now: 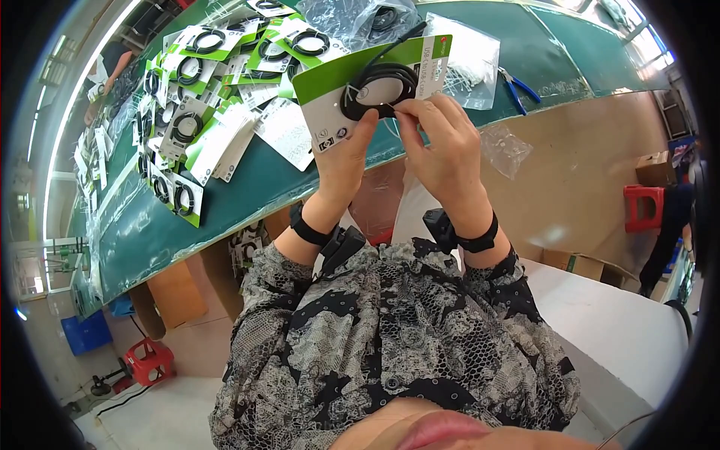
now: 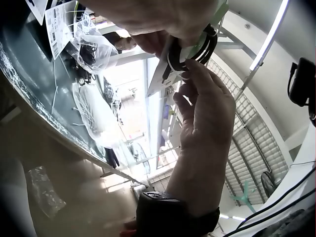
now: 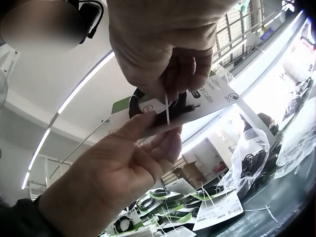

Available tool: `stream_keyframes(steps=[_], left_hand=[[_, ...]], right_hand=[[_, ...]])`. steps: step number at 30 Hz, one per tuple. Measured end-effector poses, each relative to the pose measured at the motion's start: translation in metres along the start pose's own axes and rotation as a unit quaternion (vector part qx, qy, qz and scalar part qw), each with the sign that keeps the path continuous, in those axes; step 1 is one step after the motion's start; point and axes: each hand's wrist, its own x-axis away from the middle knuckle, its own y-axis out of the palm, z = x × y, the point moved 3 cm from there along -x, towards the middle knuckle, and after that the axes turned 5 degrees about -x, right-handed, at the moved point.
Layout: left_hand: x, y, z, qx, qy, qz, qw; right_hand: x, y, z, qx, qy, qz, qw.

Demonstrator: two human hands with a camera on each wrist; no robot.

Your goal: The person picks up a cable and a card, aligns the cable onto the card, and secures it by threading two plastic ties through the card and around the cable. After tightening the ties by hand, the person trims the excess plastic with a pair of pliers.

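A green-and-white printed card with a coiled black USB-C cable on its front is held up over the table's near edge. My left hand grips the card's lower part, its thumb on the front against the coil. With thumb and forefinger, my right hand pinches a thin white cable tie at the coil's lower side. In the right wrist view the tie crosses the coil and runs up into the right fingers. The left fingers behind the card are mostly hidden in the head view.
Carded cables lie heaped on the green table at left. Beyond the card are a clear bag with black cables, a bag of white ties and blue-handled pliers. A crumpled clear bag lies right of my hand.
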Motion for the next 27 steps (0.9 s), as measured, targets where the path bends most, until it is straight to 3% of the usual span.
stream_keyframes(steps=[3,8,15,20,23,24,27], left_hand=[[0.004,0.000,0.006,-0.083,0.022,-0.003,0.996],[0.006,0.003,0.010,-0.102,0.054,0.002,0.993],[0.005,0.001,0.007,-0.219,0.186,0.001,0.958],[0.007,0.002,0.007,-0.217,0.163,-0.007,0.962],[0.008,0.008,0.030,-0.386,0.355,-0.074,0.848],[0.005,0.008,0.034,-0.385,0.357,-0.072,0.848],[0.009,0.011,0.047,-0.397,0.461,-0.125,0.784]], right_hand=[[0.001,0.000,-0.001,-0.009,0.015,-0.010,1.000],[0.000,-0.001,-0.002,-0.002,0.018,-0.016,1.000],[0.001,0.000,-0.001,-0.022,0.032,-0.003,0.999],[0.007,0.006,0.005,-0.039,0.026,-0.015,0.999],[0.020,0.007,0.006,-0.062,0.054,0.004,0.997],[0.023,0.009,0.008,-0.075,0.067,0.013,0.995],[0.045,0.017,0.016,-0.141,0.105,0.002,0.984]])
